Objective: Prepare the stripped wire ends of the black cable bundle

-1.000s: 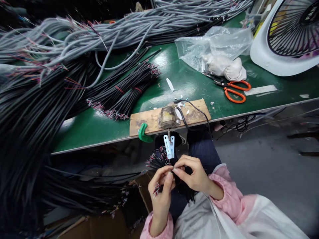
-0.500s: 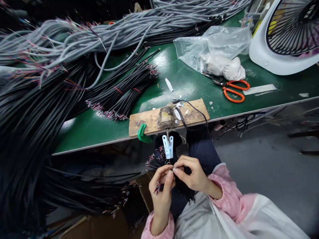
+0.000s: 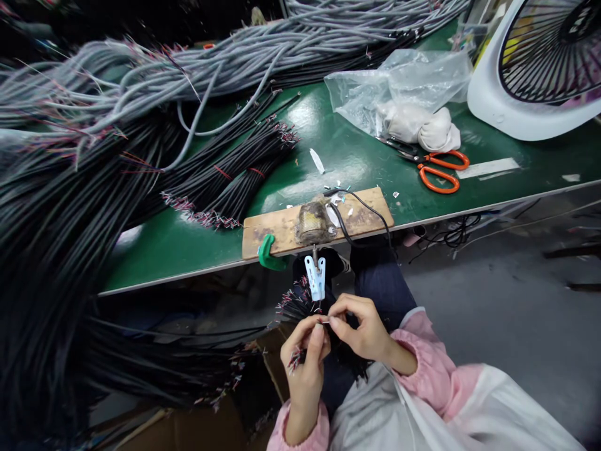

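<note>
My left hand (image 3: pixel 304 354) is closed round a bundle of black cables, whose stripped red and white wire ends (image 3: pixel 295 359) poke out beside the palm. Thumb and forefinger of that hand pinch one cable end near the top. My right hand (image 3: pixel 359 326) pinches a thin pale wire of the same cable, and a short length shows between the two hands. Just above them a light blue clothes peg (image 3: pixel 315 277) hangs on the shaft of a small dirty motor (image 3: pixel 312 223). More cable ends (image 3: pixel 295 302) fan out behind my fingers, over my lap.
The motor sits on a wooden board (image 3: pixel 272 228) held to the green table (image 3: pixel 188 263) by a green clamp (image 3: pixel 269 254). Orange-handled scissors (image 3: pixel 439 175), a plastic bag (image 3: pixel 399 78) and a white fan (image 3: pixel 498 116) lie right. Black cable bundles (image 3: pixel 235 163) and grey cables (image 3: pixel 211 81) pile up left.
My right fingertips have drawn slightly right, away from my left, so a bit of pale wire now shows between them. The camera view has shifted very slightly.
</note>
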`<state>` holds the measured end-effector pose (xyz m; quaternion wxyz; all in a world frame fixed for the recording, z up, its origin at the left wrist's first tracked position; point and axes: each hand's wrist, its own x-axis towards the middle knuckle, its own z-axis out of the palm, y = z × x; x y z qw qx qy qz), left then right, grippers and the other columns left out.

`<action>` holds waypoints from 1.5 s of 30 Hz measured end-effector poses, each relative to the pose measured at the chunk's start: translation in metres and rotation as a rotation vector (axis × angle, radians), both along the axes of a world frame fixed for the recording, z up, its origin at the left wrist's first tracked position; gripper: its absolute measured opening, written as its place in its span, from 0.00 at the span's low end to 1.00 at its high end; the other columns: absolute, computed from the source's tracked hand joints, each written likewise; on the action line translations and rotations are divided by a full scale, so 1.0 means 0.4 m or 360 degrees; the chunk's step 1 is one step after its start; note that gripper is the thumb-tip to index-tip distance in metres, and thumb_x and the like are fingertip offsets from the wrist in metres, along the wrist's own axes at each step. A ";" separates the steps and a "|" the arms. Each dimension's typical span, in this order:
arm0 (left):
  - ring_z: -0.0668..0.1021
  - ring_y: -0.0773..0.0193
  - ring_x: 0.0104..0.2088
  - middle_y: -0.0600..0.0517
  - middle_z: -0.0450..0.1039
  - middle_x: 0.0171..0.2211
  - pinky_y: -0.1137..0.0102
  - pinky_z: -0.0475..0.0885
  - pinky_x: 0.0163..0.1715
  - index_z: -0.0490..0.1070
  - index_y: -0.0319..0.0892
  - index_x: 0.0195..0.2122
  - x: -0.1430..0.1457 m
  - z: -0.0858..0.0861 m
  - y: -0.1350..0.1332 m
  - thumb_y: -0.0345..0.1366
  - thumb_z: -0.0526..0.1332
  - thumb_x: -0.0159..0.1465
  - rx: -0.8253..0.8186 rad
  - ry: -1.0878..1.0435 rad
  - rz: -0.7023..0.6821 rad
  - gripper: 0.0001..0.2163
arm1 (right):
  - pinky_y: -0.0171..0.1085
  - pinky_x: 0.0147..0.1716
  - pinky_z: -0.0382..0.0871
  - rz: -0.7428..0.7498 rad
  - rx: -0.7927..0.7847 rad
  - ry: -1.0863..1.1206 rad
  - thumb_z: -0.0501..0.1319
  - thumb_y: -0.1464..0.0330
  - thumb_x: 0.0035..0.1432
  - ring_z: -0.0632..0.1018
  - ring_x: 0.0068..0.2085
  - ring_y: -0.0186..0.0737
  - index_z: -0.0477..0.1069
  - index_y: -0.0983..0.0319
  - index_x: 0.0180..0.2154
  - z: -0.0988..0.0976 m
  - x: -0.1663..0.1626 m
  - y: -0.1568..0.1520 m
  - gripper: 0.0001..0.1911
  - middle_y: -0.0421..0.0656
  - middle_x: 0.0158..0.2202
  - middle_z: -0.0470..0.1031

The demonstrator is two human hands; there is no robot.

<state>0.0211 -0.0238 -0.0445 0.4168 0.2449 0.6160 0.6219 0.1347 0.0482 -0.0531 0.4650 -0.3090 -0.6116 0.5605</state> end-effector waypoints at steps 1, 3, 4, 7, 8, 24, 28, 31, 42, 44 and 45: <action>0.67 0.73 0.17 0.55 0.70 0.19 0.80 0.62 0.16 0.81 0.39 0.32 0.001 0.002 0.001 0.45 0.72 0.58 0.0006 -0.0001 -0.0002 0.13 | 0.33 0.27 0.68 -0.0014 -0.0030 0.0021 0.62 0.67 0.63 0.73 0.26 0.35 0.76 0.63 0.33 0.000 0.000 -0.001 0.08 0.41 0.26 0.73; 0.65 0.74 0.16 0.56 0.67 0.18 0.80 0.59 0.15 0.80 0.39 0.31 0.002 0.006 0.000 0.45 0.71 0.59 0.0015 0.0012 -0.0013 0.13 | 0.33 0.27 0.70 -0.0007 -0.0049 0.0057 0.63 0.64 0.63 0.74 0.27 0.35 0.78 0.64 0.38 -0.001 0.000 -0.002 0.09 0.42 0.27 0.75; 0.63 0.74 0.16 0.57 0.65 0.18 0.80 0.58 0.15 0.79 0.39 0.29 0.002 0.007 -0.002 0.45 0.71 0.59 0.0014 0.0022 -0.0033 0.13 | 0.33 0.27 0.71 0.0013 -0.0033 0.0066 0.64 0.63 0.63 0.74 0.27 0.35 0.79 0.64 0.39 -0.001 0.000 -0.002 0.11 0.42 0.28 0.76; 0.59 0.75 0.16 0.59 0.60 0.18 0.79 0.55 0.15 0.75 0.39 0.25 0.000 0.010 -0.009 0.43 0.69 0.62 0.0011 0.0054 -0.0134 0.14 | 0.34 0.28 0.71 0.0055 0.0041 0.0059 0.63 0.61 0.65 0.75 0.28 0.36 0.80 0.64 0.36 0.002 0.001 -0.003 0.13 0.44 0.29 0.78; 0.58 0.75 0.16 0.59 0.58 0.18 0.79 0.54 0.16 0.73 0.39 0.24 -0.001 0.011 -0.011 0.42 0.68 0.63 0.0006 0.0072 -0.0169 0.15 | 0.34 0.28 0.71 0.0045 0.0055 0.0048 0.63 0.61 0.66 0.75 0.28 0.36 0.79 0.63 0.34 0.004 0.002 -0.003 0.14 0.44 0.28 0.78; 0.65 0.70 0.20 0.57 0.64 0.20 0.77 0.60 0.20 0.73 0.40 0.26 0.005 0.044 -0.008 0.40 0.66 0.65 -0.0047 0.0531 -0.0394 0.12 | 0.34 0.25 0.64 -0.0062 0.0125 -0.0123 0.62 0.69 0.63 0.69 0.25 0.34 0.72 0.62 0.27 0.023 0.009 -0.009 0.11 0.40 0.25 0.70; 0.66 0.71 0.19 0.56 0.66 0.20 0.77 0.61 0.18 0.74 0.40 0.25 0.016 0.033 -0.021 0.41 0.67 0.64 -0.0068 0.0444 -0.0335 0.13 | 0.34 0.22 0.60 -0.0180 0.0027 -0.0194 0.61 0.67 0.64 0.66 0.23 0.32 0.67 0.61 0.23 0.027 0.006 -0.006 0.16 0.38 0.22 0.66; 0.67 0.71 0.17 0.54 0.69 0.22 0.77 0.62 0.15 0.77 0.40 0.27 0.023 0.016 -0.037 0.44 0.67 0.64 -0.0070 0.0277 -0.0215 0.14 | 0.34 0.24 0.62 -0.0331 -0.0089 -0.0169 0.62 0.63 0.65 0.68 0.24 0.34 0.68 0.61 0.23 0.023 0.022 0.015 0.18 0.39 0.23 0.68; 0.65 0.71 0.18 0.55 0.65 0.23 0.78 0.61 0.15 0.75 0.41 0.26 0.022 0.015 -0.042 0.46 0.66 0.65 -0.0070 0.0243 -0.0165 0.16 | 0.35 0.29 0.71 0.0162 0.0060 -0.0031 0.60 0.64 0.67 0.76 0.29 0.37 0.80 0.64 0.34 0.040 0.058 0.005 0.14 0.46 0.30 0.79; 0.66 0.71 0.19 0.55 0.65 0.23 0.78 0.61 0.17 0.75 0.41 0.26 0.024 0.016 -0.043 0.46 0.66 0.64 -0.0057 0.0204 -0.0152 0.15 | 0.35 0.28 0.70 0.0085 0.0060 -0.0049 0.61 0.65 0.66 0.75 0.28 0.37 0.79 0.64 0.34 0.042 0.058 0.003 0.12 0.45 0.29 0.78; 0.66 0.71 0.20 0.55 0.65 0.23 0.77 0.61 0.17 0.75 0.41 0.26 0.024 0.015 -0.043 0.45 0.67 0.64 -0.0045 0.0207 -0.0149 0.15 | 0.35 0.28 0.70 0.0029 0.0068 -0.0057 0.62 0.66 0.66 0.74 0.27 0.36 0.79 0.64 0.33 0.045 0.059 0.001 0.11 0.44 0.28 0.77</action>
